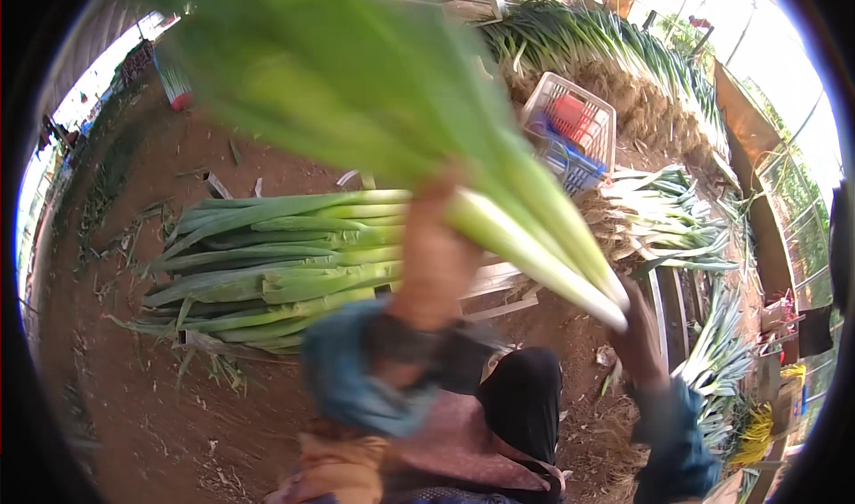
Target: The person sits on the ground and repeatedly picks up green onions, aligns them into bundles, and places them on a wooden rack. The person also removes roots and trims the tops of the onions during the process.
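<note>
My left hand [437, 257] is closed around several leeks [528, 250], whose broad green leaves blur across the upper left of the view. Their white ends slant down to the right, where my right hand [638, 337] is at the tips; its fingers are mostly hidden, and whether they grip cannot be made out. Behind my left forearm, a pile of leeks [287, 263] lies side by side on a low metal frame, leaves pointing left.
A plastic crate [609, 120] holding red and blue things stands beyond the leeks. Rooted leeks [661, 220] lie right of it, with a long heap [621, 70] behind. More leeks [718, 364] lie at the right, near yellow ties [755, 437]. Leaf scraps litter the dirt floor [167, 397].
</note>
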`<action>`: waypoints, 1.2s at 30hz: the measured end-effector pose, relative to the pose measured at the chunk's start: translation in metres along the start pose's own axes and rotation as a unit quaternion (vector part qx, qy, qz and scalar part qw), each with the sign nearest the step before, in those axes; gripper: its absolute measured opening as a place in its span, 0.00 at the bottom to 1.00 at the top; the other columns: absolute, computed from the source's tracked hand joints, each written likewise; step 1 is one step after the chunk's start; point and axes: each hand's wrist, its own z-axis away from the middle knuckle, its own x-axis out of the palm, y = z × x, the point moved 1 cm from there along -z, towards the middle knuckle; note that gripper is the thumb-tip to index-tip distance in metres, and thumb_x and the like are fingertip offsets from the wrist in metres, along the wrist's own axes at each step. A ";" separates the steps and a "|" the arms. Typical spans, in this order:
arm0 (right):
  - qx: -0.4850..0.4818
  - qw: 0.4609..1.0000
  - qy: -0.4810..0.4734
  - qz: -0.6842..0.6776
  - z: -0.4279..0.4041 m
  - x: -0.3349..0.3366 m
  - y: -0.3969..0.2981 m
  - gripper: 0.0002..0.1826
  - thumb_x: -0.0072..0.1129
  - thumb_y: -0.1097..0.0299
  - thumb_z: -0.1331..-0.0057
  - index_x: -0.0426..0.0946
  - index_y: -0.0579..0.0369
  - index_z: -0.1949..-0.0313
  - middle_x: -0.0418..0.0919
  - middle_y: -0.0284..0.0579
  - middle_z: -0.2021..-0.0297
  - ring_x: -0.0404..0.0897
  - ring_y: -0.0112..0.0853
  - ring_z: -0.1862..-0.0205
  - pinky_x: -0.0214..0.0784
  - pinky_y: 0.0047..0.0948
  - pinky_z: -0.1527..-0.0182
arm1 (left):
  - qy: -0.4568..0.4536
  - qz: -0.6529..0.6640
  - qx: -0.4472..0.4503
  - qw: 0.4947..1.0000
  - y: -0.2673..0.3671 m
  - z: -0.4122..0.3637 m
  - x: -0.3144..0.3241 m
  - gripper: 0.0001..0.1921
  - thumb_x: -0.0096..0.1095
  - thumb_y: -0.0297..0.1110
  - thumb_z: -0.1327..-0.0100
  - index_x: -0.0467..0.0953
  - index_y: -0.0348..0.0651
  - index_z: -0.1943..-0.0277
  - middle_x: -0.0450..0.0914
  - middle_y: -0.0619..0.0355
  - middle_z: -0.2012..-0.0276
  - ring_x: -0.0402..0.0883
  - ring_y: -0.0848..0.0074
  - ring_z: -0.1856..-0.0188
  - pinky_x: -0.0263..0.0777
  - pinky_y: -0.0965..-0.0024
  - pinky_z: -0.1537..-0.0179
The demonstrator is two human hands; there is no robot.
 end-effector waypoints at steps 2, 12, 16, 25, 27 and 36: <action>-0.071 0.995 -0.058 -0.039 -0.076 0.036 -0.013 0.27 0.55 0.84 0.47 0.69 0.56 0.45 0.78 0.55 0.58 0.78 0.49 0.51 0.70 0.40 0.52 | -0.028 -0.083 0.083 0.993 0.059 -0.016 -0.026 0.27 0.58 0.45 0.34 0.65 0.38 0.39 0.73 0.49 0.44 0.74 0.62 0.43 0.67 0.54 0.40; -0.236 0.956 -0.077 0.156 -0.211 0.271 0.045 0.17 0.46 0.73 0.37 0.68 0.48 0.48 0.74 0.45 0.56 0.74 0.43 0.50 0.62 0.45 0.50 | 0.154 -0.540 -0.237 0.793 0.137 0.007 -0.155 0.21 0.59 0.41 0.34 0.70 0.36 0.45 0.78 0.52 0.53 0.78 0.64 0.53 0.73 0.62 0.51; -0.182 0.952 -0.208 0.129 -0.226 0.292 0.064 0.19 0.48 0.75 0.40 0.68 0.47 0.49 0.75 0.45 0.57 0.74 0.44 0.50 0.61 0.46 0.48 | -0.062 -0.903 -0.031 0.424 0.113 -0.069 -0.217 0.21 0.63 0.43 0.38 0.75 0.34 0.51 0.79 0.49 0.54 0.76 0.61 0.51 0.70 0.62 0.50; -0.186 0.931 -0.300 0.096 -0.236 0.264 0.053 0.24 0.53 0.71 0.41 0.67 0.51 0.44 0.74 0.51 0.52 0.72 0.49 0.45 0.61 0.49 0.45 | -0.183 -0.945 -0.186 0.196 0.108 -0.070 -0.272 0.18 0.65 0.44 0.43 0.75 0.35 0.61 0.78 0.48 0.63 0.74 0.55 0.57 0.66 0.56 0.52; -0.195 0.935 -0.296 0.025 -0.241 0.255 0.049 0.31 0.60 0.64 0.43 0.65 0.50 0.39 0.75 0.52 0.53 0.73 0.48 0.46 0.64 0.45 0.45 | -0.210 -0.948 -0.150 0.185 0.109 -0.075 -0.253 0.18 0.66 0.44 0.44 0.75 0.36 0.61 0.77 0.49 0.64 0.75 0.57 0.58 0.67 0.58 0.53; -0.158 0.947 -0.253 0.118 -0.269 0.292 0.043 0.11 0.59 0.59 0.38 0.77 0.44 0.57 0.77 0.46 0.61 0.75 0.46 0.56 0.66 0.43 0.55 | -0.239 -0.959 -0.060 0.137 0.114 -0.110 -0.273 0.23 0.69 0.43 0.46 0.73 0.36 0.52 0.76 0.47 0.59 0.75 0.57 0.55 0.66 0.57 0.50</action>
